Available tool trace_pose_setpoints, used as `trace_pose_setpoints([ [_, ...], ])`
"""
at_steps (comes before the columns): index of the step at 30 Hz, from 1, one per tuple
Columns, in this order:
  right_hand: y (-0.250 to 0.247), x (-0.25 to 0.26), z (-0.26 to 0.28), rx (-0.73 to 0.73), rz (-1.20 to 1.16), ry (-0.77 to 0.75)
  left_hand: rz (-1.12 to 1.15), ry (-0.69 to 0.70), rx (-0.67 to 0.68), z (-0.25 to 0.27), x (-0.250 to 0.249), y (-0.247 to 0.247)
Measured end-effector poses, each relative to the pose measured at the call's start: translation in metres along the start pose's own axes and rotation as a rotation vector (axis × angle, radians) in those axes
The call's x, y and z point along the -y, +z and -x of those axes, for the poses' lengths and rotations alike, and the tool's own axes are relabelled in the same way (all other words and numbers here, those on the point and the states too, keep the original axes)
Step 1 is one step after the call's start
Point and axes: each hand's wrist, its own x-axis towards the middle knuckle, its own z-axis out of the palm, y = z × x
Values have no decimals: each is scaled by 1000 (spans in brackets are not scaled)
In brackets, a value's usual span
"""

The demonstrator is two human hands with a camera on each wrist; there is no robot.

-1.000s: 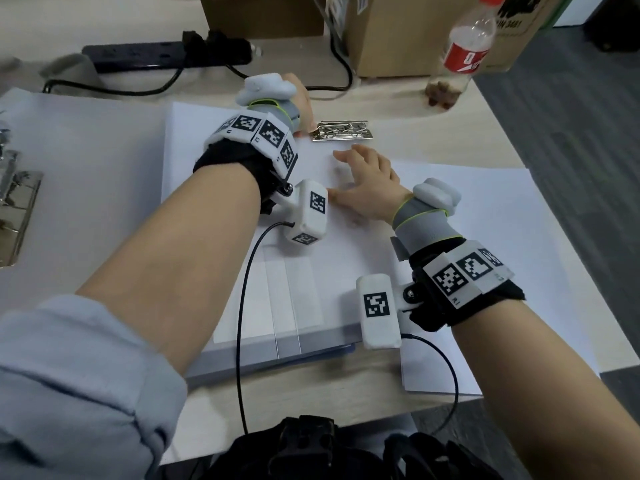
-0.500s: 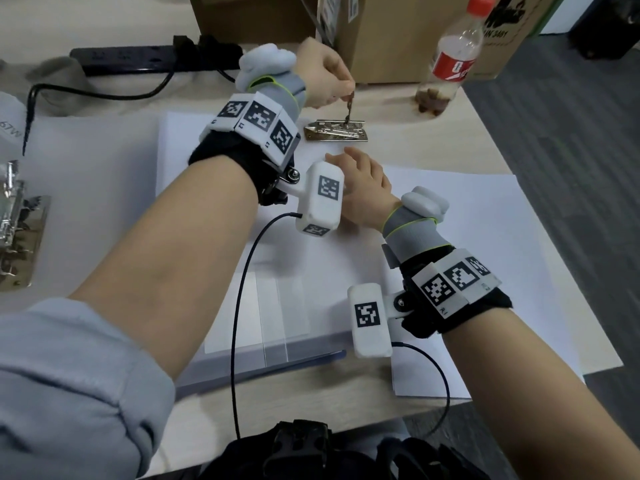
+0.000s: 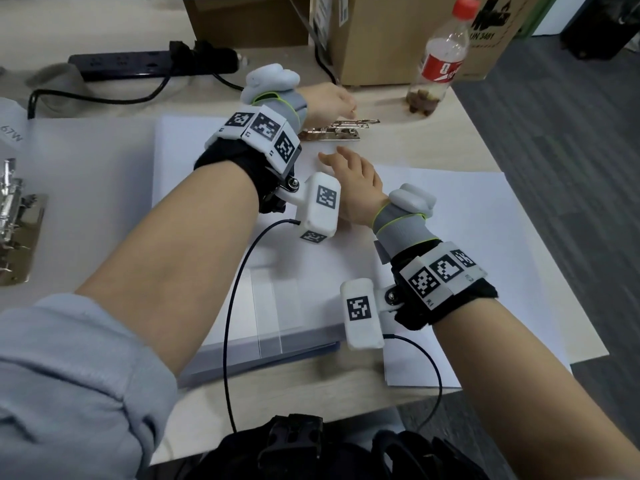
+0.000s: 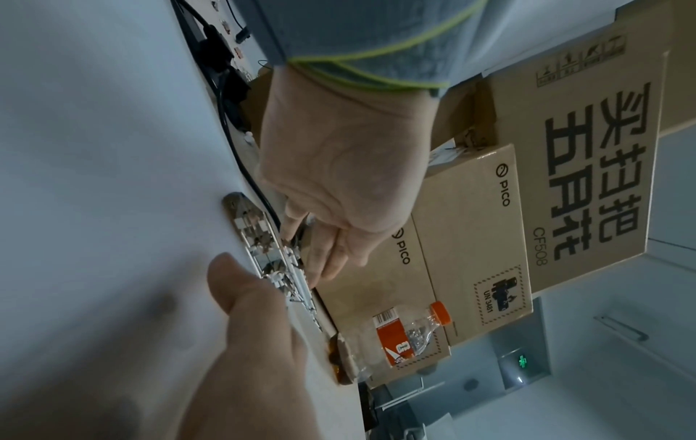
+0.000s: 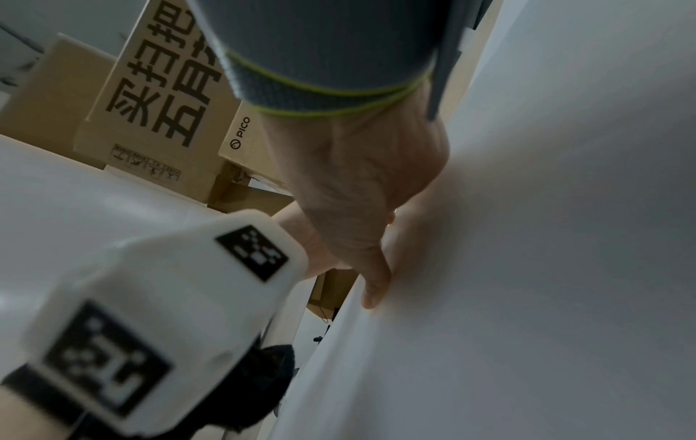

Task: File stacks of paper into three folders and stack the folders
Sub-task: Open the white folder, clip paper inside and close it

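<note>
A white paper stack (image 3: pixel 207 150) lies in an open grey folder (image 3: pixel 263 358). The folder's metal clip (image 3: pixel 332 131) sits at the stack's far edge, its lever lying low. My left hand (image 3: pixel 329 102) is at the clip. In the left wrist view its straight fingers (image 4: pixel 327 256) and thumb press on the clip (image 4: pixel 263 247). My right hand (image 3: pixel 349 178) lies flat on the paper just below the clip, fingers spread. The right wrist view shows a fingertip (image 5: pixel 373 291) pressing the sheet (image 5: pixel 527 268).
More loose sheets (image 3: pixel 467 220) lie to the right, reaching the table edge. Another open folder with a metal clip (image 3: pixel 17 216) lies at the left. A bottle (image 3: pixel 440 64), cardboard boxes (image 3: pixel 381 36) and a power strip (image 3: pixel 138 64) stand along the back.
Half a second ago my left hand pinched the clip's lever raised upright. Now the lever is down and the hand sits low on it. The right hand stayed on the paper.
</note>
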Motion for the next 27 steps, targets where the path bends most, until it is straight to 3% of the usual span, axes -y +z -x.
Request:
trace_pose_setpoints([
  [10,-5,3,9,-72,-21,-30,83,22,-175,44,6,-3],
  [18,-7,-17,64,-349,-326,4,178,105,-291,100,-2,27],
  [24,-10,-46,115,-600,-422,89,276,196,-304,134,-26,70],
  [27,-14,-67,141,-728,-342,144,321,243,-290,147,-42,94],
])
